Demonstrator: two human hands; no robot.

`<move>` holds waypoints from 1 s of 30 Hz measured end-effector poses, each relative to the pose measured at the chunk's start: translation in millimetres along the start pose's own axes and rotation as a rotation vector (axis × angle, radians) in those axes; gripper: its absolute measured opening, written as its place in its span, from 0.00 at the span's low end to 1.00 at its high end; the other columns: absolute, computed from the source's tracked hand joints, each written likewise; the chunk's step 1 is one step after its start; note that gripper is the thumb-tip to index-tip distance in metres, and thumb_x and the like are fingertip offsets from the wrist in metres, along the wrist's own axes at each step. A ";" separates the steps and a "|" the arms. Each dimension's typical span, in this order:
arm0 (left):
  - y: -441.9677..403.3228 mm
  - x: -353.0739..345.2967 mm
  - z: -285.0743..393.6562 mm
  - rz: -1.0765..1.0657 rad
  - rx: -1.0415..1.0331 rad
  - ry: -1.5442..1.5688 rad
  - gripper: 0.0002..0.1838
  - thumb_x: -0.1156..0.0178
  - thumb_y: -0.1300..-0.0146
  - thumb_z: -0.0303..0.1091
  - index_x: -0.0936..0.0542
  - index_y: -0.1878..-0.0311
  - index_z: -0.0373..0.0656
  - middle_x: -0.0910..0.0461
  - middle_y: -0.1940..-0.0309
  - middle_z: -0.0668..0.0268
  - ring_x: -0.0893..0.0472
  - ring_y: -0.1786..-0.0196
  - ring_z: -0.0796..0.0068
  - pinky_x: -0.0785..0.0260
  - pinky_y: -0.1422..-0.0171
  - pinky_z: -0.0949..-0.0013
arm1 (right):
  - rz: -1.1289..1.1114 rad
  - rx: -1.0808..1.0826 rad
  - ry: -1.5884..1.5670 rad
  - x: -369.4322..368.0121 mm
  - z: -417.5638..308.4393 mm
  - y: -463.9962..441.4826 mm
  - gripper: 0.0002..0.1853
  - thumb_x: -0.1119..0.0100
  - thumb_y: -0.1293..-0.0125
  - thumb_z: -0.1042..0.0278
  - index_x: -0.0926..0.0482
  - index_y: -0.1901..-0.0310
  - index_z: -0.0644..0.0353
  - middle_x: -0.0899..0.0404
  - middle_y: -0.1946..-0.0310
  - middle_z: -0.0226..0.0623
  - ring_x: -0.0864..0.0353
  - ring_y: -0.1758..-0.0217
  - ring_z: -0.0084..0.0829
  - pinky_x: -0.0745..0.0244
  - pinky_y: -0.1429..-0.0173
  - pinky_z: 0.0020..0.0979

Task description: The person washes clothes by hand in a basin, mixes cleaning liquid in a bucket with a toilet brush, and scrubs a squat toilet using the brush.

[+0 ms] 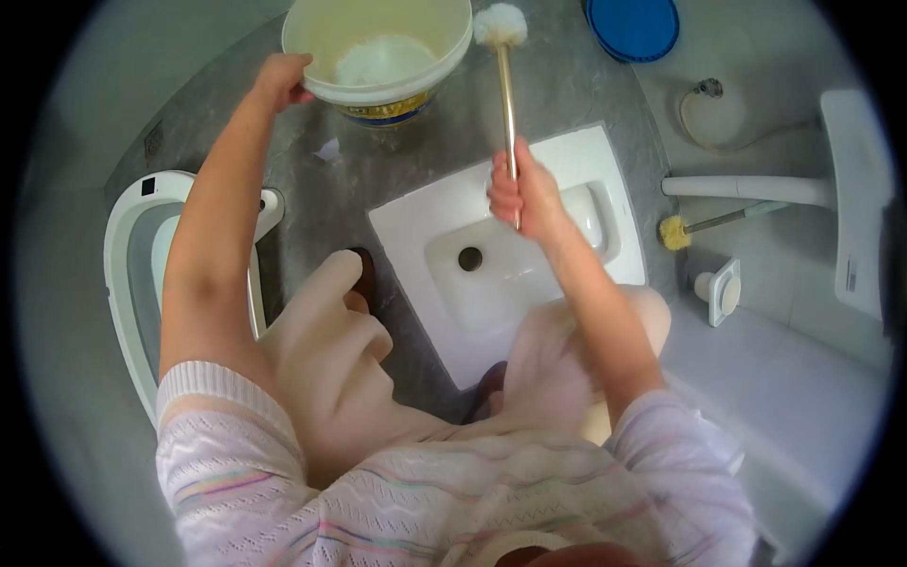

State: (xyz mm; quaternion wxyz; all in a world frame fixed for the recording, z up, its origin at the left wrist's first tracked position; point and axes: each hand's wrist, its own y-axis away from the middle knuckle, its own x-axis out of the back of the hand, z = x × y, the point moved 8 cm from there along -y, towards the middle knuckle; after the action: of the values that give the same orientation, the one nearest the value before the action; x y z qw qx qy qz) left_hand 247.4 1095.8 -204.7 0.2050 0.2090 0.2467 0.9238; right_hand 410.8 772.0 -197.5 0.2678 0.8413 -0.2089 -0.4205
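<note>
My left hand (282,82) is closed on the rim of a white plastic bucket (389,94), its fingers partly hidden by the wall. Pale, whitish liquid or foam shows at the bucket's bottom. In my right hand (526,194) is the metal handle of a toilet brush (507,90), held upright with its white bristle head up, just right of the bucket. Below that hand lies a white squat toilet (406,213) set into the floor, with a dark round drain hole (470,258).
A white and grey tub (115,269) stands at left. On the right are a yellow-headed brush (675,232), a white pipe (746,187) and a hose (694,123). A blue lid or basin (635,26) lies at the top right. A white scrap (328,149) is on the grey floor (321,208).
</note>
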 end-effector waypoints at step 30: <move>34.6 8.7 21.9 -0.162 -0.182 -0.281 0.31 0.56 0.58 0.19 0.37 0.44 0.47 0.29 0.71 0.66 0.33 0.81 0.80 0.45 0.87 0.77 | 0.217 0.043 0.846 29.9 -43.3 11.0 0.26 0.65 0.37 0.40 0.40 0.79 0.57 0.43 0.91 0.29 0.47 0.96 0.22 0.50 0.92 0.27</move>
State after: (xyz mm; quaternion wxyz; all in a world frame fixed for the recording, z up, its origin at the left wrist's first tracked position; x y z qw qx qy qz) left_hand 241.3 1080.5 -166.2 0.3292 0.2962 0.1469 0.8845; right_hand 461.6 758.2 -186.7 0.3550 0.9180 -0.1769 -0.0038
